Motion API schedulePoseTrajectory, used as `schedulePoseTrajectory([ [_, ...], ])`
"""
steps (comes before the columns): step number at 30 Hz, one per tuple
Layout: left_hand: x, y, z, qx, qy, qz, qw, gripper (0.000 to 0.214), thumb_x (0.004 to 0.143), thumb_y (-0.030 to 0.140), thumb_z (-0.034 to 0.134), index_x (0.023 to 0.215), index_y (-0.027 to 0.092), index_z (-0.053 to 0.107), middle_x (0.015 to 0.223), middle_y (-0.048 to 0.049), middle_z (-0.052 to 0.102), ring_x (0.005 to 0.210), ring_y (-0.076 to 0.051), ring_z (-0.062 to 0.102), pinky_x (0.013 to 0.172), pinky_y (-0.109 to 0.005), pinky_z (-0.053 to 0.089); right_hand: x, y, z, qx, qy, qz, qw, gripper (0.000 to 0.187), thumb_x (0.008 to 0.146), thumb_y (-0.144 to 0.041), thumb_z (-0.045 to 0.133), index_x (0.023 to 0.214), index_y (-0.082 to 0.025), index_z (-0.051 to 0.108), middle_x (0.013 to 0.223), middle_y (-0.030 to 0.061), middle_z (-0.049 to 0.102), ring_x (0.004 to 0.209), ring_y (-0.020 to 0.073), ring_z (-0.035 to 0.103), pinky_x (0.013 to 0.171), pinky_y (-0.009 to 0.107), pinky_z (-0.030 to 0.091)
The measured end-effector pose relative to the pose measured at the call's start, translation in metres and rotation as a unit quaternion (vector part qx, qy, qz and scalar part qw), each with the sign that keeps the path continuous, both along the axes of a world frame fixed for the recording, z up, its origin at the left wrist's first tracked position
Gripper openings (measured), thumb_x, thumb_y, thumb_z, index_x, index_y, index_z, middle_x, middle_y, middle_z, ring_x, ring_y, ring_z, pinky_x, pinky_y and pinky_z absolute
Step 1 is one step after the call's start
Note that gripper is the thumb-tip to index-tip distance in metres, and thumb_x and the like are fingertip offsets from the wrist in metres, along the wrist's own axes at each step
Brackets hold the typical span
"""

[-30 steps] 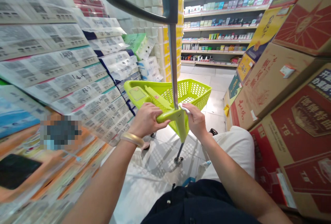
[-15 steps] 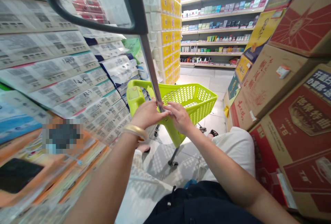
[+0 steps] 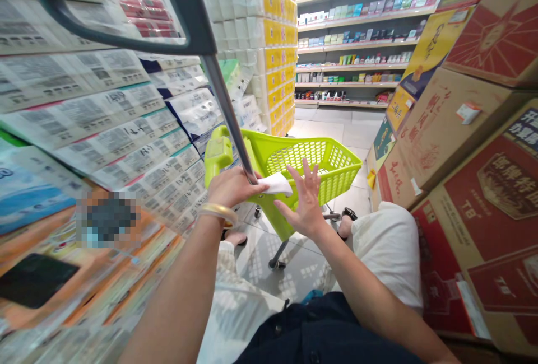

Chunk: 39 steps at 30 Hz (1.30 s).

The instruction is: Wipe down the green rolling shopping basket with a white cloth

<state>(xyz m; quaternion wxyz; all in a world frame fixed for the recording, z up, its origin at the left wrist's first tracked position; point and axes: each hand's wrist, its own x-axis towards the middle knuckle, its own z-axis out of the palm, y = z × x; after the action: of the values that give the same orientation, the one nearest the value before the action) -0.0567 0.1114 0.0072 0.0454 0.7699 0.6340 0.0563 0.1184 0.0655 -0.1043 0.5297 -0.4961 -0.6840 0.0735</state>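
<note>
Note shelves point(image 3: 357, 47) across the back, stocked in rows. Note packs point(image 3: 96, 112) piled along the left, marked by hand on several ends. Note cartons point(image 3: 445, 123) along the right, red and brown, stacked high. Observe rolls point(image 3: 239, 33) in a tall white-and-yellow stack, between packs and shelves.

Find cart point(image 3: 263, 148) centrally placed, bright green, perforated in the walls, standing on tiled floor point(image 3: 344, 129). Find pole point(image 3: 229, 109) rising from the rear of the cart, grey, tilted up and leftward, topped by dark looped handle point(image 3: 202, 33).

Record left hand point(image 3: 233, 186) at the foot of the pole, clamped on tissue point(image 3: 277, 183), thumb in front, fingers partly hidden behind the pole. Record right hand point(image 3: 306, 201) just beside the tissue, raised before the near wall of the cart, fingers spread well apart.

Note phone point(image 3: 40, 280) at lower left, black, lying flat on orange packaging point(image 3: 113, 274). Confirm tissue at the rear of the cart, white, jutting rightward from the left hand (possibly cloth; too small to tell). Note bangle point(image 3: 218, 213) on the left wrist, gold-coloured.
</note>
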Motion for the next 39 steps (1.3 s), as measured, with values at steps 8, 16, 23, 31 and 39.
schedulePoseTrajectory([
  [8,-0.004,0.0,0.0,0.011,-0.001,0.001,1.0,0.04,0.071,0.066,0.063,0.093,0.036,0.079,0.097,0.0001,0.078,0.081,-0.024,0.07,0.06,-0.029,0.042,0.005,-0.027,0.037,0.031,0.012,-0.016,0.999,0.006,0.079,-0.027,0.076,0.083,-0.031,0.076,0.151,0.0,0.044,0.151,0.0455,0.012,0.107,0.075,0.032],
  [16,-0.002,-0.002,-0.001,0.008,0.009,0.009,1.0,0.042,0.072,0.068,0.062,0.096,0.037,0.078,0.1,-0.0008,0.078,0.086,-0.027,0.07,0.063,-0.031,0.043,0.0,-0.03,0.036,0.041,-0.01,0.003,0.999,0.01,0.082,-0.026,0.072,0.074,-0.032,0.075,0.148,-0.0048,0.048,0.151,0.038,0.02,0.113,0.074,0.024],
  [23,-0.003,0.0,-0.002,0.018,0.0,0.006,1.0,0.041,0.07,0.068,0.063,0.093,0.037,0.079,0.099,-0.0001,0.078,0.084,-0.024,0.07,0.061,-0.029,0.042,0.0,-0.029,0.036,0.052,-0.027,0.005,0.998,0.01,0.082,-0.028,0.073,0.074,-0.032,0.075,0.143,-0.002,0.054,0.147,0.0401,0.03,0.11,0.073,0.031],
  [31,-0.002,-0.002,-0.001,0.01,-0.003,0.01,1.0,0.039,0.072,0.067,0.062,0.093,0.038,0.079,0.1,0.0015,0.078,0.087,-0.026,0.07,0.063,-0.031,0.042,0.001,-0.023,0.03,0.073,-0.006,-0.019,0.997,0.012,0.087,-0.03,0.065,0.096,-0.031,0.073,0.146,0.0037,0.051,0.147,0.0352,0.032,0.118,0.065,0.027],
  [39,-0.001,-0.005,0.001,0.015,0.002,0.013,1.0,0.042,0.072,0.067,0.063,0.097,0.036,0.078,0.102,-0.0001,0.078,0.086,-0.026,0.07,0.061,-0.029,0.042,-0.002,0.009,-0.008,-0.03,0.113,-0.017,0.993,0.035,0.087,-0.024,0.057,0.121,-0.02,0.062,0.118,0.0129,0.065,0.114,0.0254,0.062,0.102,0.045,0.052],
])
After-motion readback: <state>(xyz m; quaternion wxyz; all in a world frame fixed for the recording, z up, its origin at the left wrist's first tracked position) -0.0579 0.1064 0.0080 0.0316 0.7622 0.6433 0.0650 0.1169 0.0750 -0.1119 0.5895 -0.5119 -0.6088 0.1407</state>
